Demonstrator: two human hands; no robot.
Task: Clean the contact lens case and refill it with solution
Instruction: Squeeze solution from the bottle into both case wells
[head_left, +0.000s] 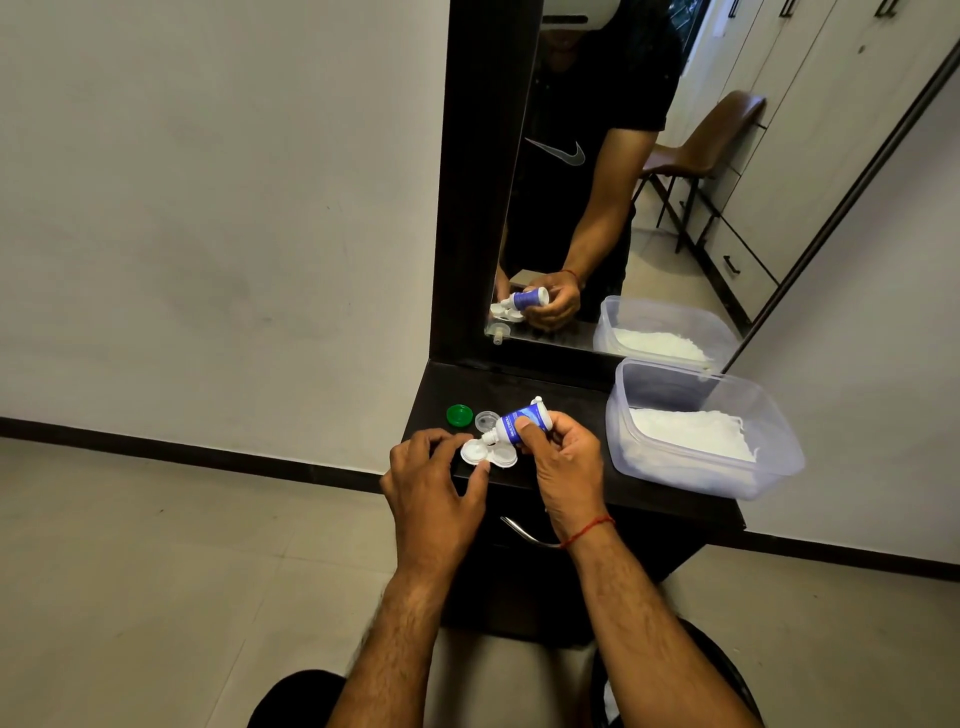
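Note:
A white contact lens case (488, 453) with two open wells lies near the front edge of the dark shelf (571, 483). My left hand (434, 480) pinches its left well between thumb and fingers. My right hand (563, 457) holds a small blue and white solution bottle (519, 423) tipped down, with its nozzle over the left well. A green cap (460, 415) and a clear cap (486, 419) lie on the shelf just behind the case.
A clear plastic tub (779, 441) with white tissue inside stands at the right of the shelf. A mirror (649, 182) rises behind the shelf. A metal drawer handle (524, 532) sits below the shelf's front edge. A wall stands to the left.

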